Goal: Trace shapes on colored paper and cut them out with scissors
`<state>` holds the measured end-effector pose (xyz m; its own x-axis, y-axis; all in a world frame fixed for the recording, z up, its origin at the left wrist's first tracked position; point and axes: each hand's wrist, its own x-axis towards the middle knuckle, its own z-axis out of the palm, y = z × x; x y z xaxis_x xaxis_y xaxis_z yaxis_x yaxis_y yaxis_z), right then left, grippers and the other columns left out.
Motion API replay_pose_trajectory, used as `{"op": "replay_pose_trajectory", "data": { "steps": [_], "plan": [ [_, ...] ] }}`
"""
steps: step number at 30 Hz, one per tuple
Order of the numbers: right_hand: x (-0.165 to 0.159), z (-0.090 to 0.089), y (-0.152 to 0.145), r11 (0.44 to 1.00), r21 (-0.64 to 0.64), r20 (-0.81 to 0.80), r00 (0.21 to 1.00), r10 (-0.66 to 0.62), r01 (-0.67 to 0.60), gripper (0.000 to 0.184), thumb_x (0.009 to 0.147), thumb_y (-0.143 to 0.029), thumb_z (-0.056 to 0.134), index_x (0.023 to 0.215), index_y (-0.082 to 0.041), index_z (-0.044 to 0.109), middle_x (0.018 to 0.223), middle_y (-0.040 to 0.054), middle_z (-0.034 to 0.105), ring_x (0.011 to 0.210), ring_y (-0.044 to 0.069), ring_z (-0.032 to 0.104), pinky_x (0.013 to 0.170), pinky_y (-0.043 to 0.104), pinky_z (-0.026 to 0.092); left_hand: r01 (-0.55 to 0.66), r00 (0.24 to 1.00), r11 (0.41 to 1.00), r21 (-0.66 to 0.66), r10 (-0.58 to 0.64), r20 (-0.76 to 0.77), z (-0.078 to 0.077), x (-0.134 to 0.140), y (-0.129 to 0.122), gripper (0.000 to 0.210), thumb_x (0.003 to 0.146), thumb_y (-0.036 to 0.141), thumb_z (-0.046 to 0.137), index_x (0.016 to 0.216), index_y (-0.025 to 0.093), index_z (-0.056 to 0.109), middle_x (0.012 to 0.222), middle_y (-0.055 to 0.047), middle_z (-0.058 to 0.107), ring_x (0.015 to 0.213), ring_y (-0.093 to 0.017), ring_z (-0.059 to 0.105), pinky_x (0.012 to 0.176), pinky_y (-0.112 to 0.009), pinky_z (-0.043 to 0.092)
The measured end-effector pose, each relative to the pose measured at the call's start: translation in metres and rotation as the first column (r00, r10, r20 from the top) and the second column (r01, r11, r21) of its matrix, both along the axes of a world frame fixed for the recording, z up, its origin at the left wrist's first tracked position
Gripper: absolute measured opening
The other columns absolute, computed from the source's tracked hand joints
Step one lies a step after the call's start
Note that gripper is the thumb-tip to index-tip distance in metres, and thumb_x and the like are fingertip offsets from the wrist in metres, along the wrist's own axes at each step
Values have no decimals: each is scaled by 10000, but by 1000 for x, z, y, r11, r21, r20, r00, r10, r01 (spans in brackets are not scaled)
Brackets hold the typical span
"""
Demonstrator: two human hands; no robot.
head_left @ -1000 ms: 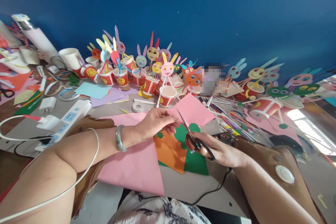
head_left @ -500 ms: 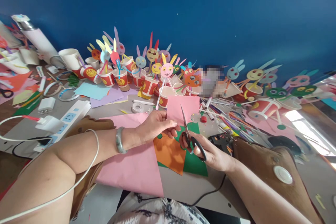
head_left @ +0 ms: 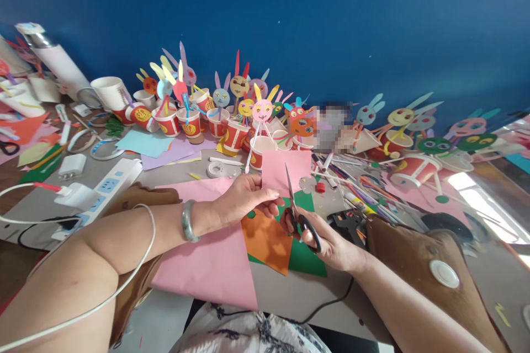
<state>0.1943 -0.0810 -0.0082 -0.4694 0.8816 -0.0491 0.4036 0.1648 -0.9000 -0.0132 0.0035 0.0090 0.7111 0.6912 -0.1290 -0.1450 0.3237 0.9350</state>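
Note:
A small pink paper piece (head_left: 275,168) is pinched by its lower edge in my left hand (head_left: 250,198). My right hand (head_left: 317,237) grips black-handled scissors (head_left: 289,185), fingers in the loops. The blades point up and lie across the pink piece; whether they are biting into it I cannot tell. Under my hands are a large pink sheet (head_left: 202,265), an orange sheet (head_left: 267,242) and a green sheet (head_left: 308,256). A pink rabbit-faced paper figure (head_left: 262,111) stands in a paper cup (head_left: 263,147) just behind the held piece.
Several red-and-white cups with paper animal figures line the blue wall (head_left: 265,5). A power strip (head_left: 108,185) with a white cable lies left. To the right are pens, a black glue gun (head_left: 345,222) and a brown bag (head_left: 414,253). A tape roll (head_left: 216,169) sits mid-table.
The right hand and scissors have shifted slightly left, and the pink piece's right edge sits a little further left. My left hand keeps its pinch, almost still.

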Motion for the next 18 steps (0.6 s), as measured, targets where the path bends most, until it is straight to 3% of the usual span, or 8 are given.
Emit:
{"op": "replay_pose_trajectory", "data": {
  "steps": [9,15,18],
  "plan": [
    [-1,11,0,999,40,114,993,-19,14,659,850,-807,334,860,-175,520,805,36,524,697,152,439,635,297,423,-21,999,999,29,20,26,-8,-1,6,217,794,301,661,903,114,671,840,-63,708,630,-102,661,594,-216,540],
    [7,24,4,998,-15,228,972,58,-56,676,837,-818,353,842,-169,544,780,36,548,688,156,464,619,286,410,-110,994,993,53,111,-20,-8,1,8,106,793,224,602,847,134,616,626,-23,656,559,-117,642,549,-223,540],
    [10,28,5,998,-11,282,957,66,-66,677,838,-820,336,830,-174,539,774,34,549,694,161,472,619,286,401,-146,988,988,50,148,-48,-6,1,9,105,782,209,603,857,135,602,634,-25,659,553,-120,639,537,-229,541]
  ]
}}
